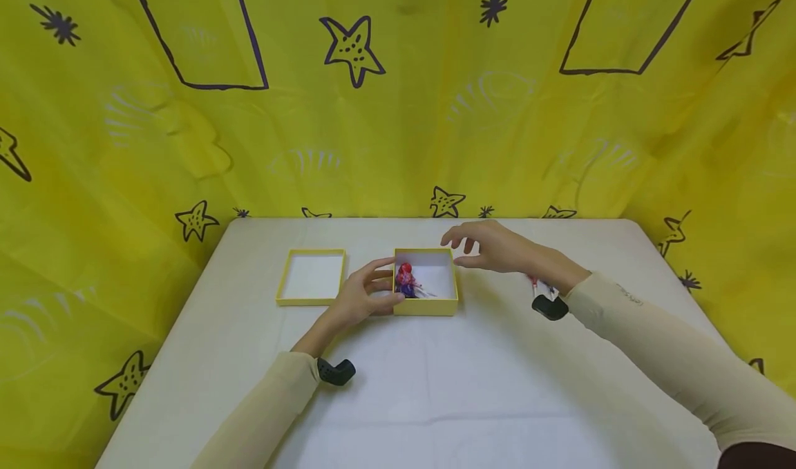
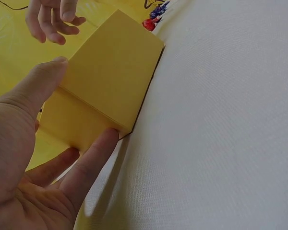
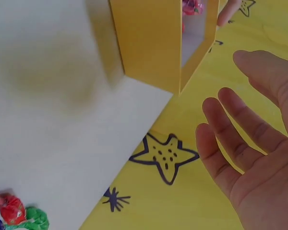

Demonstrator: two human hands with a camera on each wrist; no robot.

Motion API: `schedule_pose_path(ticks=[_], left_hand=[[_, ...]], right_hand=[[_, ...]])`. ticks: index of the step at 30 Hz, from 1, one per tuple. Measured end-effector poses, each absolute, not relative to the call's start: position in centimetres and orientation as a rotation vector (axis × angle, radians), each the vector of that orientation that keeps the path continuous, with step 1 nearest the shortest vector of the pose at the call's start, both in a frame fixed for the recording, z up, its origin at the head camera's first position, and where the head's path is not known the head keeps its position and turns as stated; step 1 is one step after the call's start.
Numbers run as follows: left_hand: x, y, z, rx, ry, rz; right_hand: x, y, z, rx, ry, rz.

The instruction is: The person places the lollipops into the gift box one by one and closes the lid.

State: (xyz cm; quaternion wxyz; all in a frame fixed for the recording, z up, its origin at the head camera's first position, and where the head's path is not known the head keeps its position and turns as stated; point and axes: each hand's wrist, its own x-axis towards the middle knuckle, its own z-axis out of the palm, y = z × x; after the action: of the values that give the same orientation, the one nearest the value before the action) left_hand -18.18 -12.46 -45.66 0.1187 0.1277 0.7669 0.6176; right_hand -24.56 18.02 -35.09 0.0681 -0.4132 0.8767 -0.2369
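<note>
An open-topped yellow box [image 1: 425, 307] with a white inside stands on the table; several wrapped lollipops [image 1: 407, 280], red, pink and dark blue, lie in its left part. My left hand [image 1: 357, 298] holds the box's left side, thumb by the front corner, fingers spread along the side; the left wrist view shows fingertips [image 2: 108, 136] against the yellow wall [image 2: 117, 62]. At the box's right rear corner, my right hand [image 1: 497, 246] is raised with fingers loosely bent and nothing in them. The right wrist view shows a gap between that hand [image 3: 254, 158] and the box [image 3: 149, 43].
A shallow yellow-edged lid [image 1: 311, 303], white inside, lies left of the box. More lollipops [image 1: 543, 288] lie on the table at the right, partly hidden by my right wrist; red, green and dark blue wrappers [image 3: 12, 209] show in the right wrist view. A yellow patterned curtain [image 1: 398, 123] surrounds the table.
</note>
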Motion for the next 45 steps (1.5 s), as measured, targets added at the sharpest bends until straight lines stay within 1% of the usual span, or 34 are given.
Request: schedule_pose_path(ticks=[12, 30, 36, 45], left_hand=[[-18.2, -12.5, -45.7, 0.372, 2.254, 1.798], [-18.3, -12.5, -45.8, 0.368, 2.261, 1.795], [-18.3, -12.5, -45.9, 0.398, 2.247, 1.810], [-18.2, -12.6, -45.8, 0.408, 2.238, 1.801]], right_hand=[[-25.2, 21.8, -35.5, -1.039, 2.717, -0.755], [-26.9, 28.2, -38.8, -0.830, 2.817, -0.705], [-27.1, 29.7, -39.5, -0.728, 2.769, -0.678], [-27.3, 31.3, -40.2, -0.643, 2.706, -0.664]])
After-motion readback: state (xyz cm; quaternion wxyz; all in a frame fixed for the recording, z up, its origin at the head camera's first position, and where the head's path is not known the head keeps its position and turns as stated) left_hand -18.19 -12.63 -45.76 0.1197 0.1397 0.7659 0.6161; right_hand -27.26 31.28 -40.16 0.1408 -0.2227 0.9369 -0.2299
